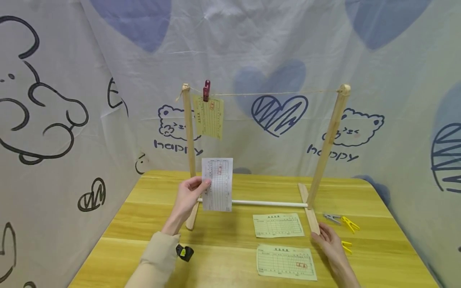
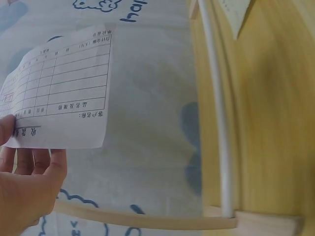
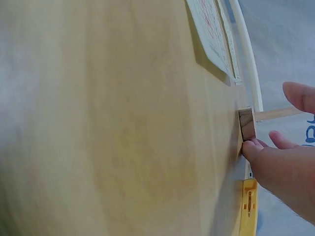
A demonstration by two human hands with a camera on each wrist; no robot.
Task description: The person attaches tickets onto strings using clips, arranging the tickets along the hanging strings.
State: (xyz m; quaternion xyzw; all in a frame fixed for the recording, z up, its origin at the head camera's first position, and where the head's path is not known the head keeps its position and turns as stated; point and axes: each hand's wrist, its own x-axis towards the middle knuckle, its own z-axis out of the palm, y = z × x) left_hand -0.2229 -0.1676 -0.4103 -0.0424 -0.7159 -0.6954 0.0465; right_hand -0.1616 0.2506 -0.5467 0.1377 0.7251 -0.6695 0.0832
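Note:
My left hand (image 1: 188,195) pinches a white printed receipt slip (image 1: 220,192) by its left edge, thumb in front and fingers behind. The slip is held upright in front of the stand's left post; in the left wrist view its printed grid (image 2: 74,78) faces the camera. My right hand (image 1: 330,244) is low at the right, its fingers beside the front end of the stand's right wooden foot (image 1: 310,220). In the right wrist view its thumb is spread from the fingers. A yellow clothespin (image 3: 249,206) lies just past that hand.
A string (image 1: 273,94) spans two wooden posts (image 1: 328,140); a red clothespin (image 1: 206,91) holds a yellow slip (image 1: 210,120) on it. Two pale slips (image 1: 277,226) lie on the table. Grey (image 1: 332,218) and yellow clothespins (image 1: 350,225) lie right; a black object (image 1: 185,253) left.

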